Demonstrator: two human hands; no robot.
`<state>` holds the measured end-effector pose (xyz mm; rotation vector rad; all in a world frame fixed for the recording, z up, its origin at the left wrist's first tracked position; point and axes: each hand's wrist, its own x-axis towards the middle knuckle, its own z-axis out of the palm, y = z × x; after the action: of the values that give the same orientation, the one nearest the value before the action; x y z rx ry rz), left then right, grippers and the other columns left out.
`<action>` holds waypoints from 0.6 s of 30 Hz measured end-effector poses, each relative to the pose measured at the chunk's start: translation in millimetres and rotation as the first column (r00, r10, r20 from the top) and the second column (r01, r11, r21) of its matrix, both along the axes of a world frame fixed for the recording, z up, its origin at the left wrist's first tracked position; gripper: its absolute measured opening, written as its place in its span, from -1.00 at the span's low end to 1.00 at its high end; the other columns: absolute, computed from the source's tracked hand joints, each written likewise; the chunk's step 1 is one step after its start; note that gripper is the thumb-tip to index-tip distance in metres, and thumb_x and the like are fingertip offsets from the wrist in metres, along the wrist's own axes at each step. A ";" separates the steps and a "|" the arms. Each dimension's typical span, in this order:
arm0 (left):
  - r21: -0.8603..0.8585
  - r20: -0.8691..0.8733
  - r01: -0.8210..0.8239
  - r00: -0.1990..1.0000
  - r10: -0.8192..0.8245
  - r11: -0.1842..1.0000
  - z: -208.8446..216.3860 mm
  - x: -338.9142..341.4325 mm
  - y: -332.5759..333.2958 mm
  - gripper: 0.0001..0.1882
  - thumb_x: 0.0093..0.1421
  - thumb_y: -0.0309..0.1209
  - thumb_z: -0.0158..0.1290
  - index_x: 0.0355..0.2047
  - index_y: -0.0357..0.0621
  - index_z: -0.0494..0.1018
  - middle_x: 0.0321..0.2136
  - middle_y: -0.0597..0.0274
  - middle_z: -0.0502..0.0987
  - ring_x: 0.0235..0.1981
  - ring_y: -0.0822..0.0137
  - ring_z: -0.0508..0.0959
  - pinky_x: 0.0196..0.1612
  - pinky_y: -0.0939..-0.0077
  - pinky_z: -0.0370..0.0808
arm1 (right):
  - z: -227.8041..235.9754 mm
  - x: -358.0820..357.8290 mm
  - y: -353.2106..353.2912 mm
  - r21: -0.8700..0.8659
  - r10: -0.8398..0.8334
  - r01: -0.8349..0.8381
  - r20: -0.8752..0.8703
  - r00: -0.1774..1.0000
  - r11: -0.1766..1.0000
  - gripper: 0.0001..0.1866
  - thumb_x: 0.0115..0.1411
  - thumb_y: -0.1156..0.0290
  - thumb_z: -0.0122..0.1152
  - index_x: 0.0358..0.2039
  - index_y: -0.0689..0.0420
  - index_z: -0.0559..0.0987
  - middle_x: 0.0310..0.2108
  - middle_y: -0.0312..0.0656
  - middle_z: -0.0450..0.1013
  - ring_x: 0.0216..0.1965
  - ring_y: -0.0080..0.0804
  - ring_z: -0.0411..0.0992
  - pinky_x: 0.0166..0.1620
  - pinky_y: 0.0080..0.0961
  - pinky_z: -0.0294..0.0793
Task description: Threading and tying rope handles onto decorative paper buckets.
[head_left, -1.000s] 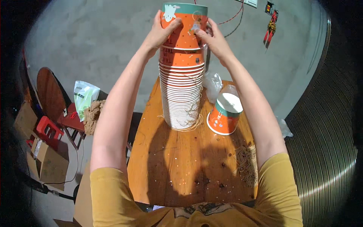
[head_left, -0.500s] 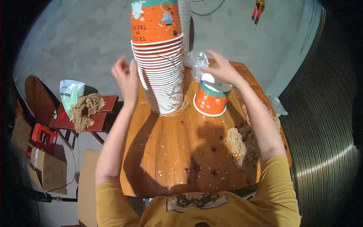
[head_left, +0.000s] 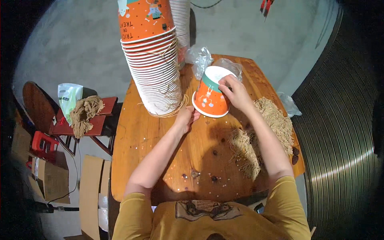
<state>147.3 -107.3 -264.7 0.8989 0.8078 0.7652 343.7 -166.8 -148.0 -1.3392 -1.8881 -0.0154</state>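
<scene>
An orange and green paper bucket [head_left: 212, 98] stands upside down on the wooden table, its white rim downward. My right hand [head_left: 236, 93] closes on its upper right edge, thumb and fingers at the green band. Low beside the bucket's left rim is my left hand [head_left: 187, 119], fingers stretched toward the rim, their tips partly hidden; whether they touch it I cannot tell. To the left rises a tall stack of matching upside-down buckets [head_left: 154, 76], with tan cords hanging down its right side and looped around its foot.
Another stack of white-rimmed buckets [head_left: 181, 24] stands behind. Crumpled clear plastic [head_left: 200, 60] lies past the bucket. Tan cord bundles [head_left: 276, 120] lie at the table's right. Left of the wooden table [head_left: 160, 164] is a red bench [head_left: 105, 105] with more cord; a ribbed dark coil [head_left: 340, 132] borders the right.
My left hand has come from the stack's left side down to the bucket's left rim. My right hand has lowered onto the bucket, which now tilts slightly. The whole view has shifted.
</scene>
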 end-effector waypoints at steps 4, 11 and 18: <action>-0.131 0.136 -0.013 0.990 0.031 0.991 18.2 18.3 -11.5 -0.77 0.30 -0.28 -0.17 -0.17 -0.12 0.39 -0.24 0.32 0.50 -0.27 0.46 0.50 -0.21 0.52 0.48 | 0.4 14.9 -12.8 0.009 0.010 -0.009 -0.084 0.996 1.000 -0.85 0.14 0.42 0.10 -0.36 0.24 0.42 -0.30 -0.16 0.40 -0.21 -0.31 0.39 -0.09 -0.47 0.34; -0.148 0.385 0.023 0.922 0.036 0.989 43.1 36.8 -3.6 -0.81 0.32 -0.31 -0.21 -0.21 -0.08 0.36 -0.24 0.32 0.52 -0.23 0.45 0.52 -0.18 0.49 0.49 | 3.1 41.8 -15.9 0.064 0.015 0.008 -0.347 0.938 0.998 -0.85 0.16 0.42 0.05 -0.34 0.25 0.41 -0.27 -0.15 0.43 -0.20 -0.36 0.40 -0.09 -0.45 0.35; 0.101 0.229 -0.080 0.972 0.055 0.992 43.4 57.8 22.8 -0.75 0.28 -0.41 -0.22 -0.22 -0.22 0.45 -0.32 0.24 0.53 -0.38 0.45 0.48 -0.31 0.56 0.45 | 5.1 52.0 -21.5 0.084 -0.022 0.063 -0.420 0.907 0.995 -0.84 0.18 0.40 0.04 -0.34 0.25 0.40 -0.29 -0.17 0.41 -0.24 -0.42 0.38 -0.11 -0.48 0.34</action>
<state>205.0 -84.4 -221.3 0.8667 0.6023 0.9602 395.7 -188.3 -143.0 -1.2058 -1.4758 0.1480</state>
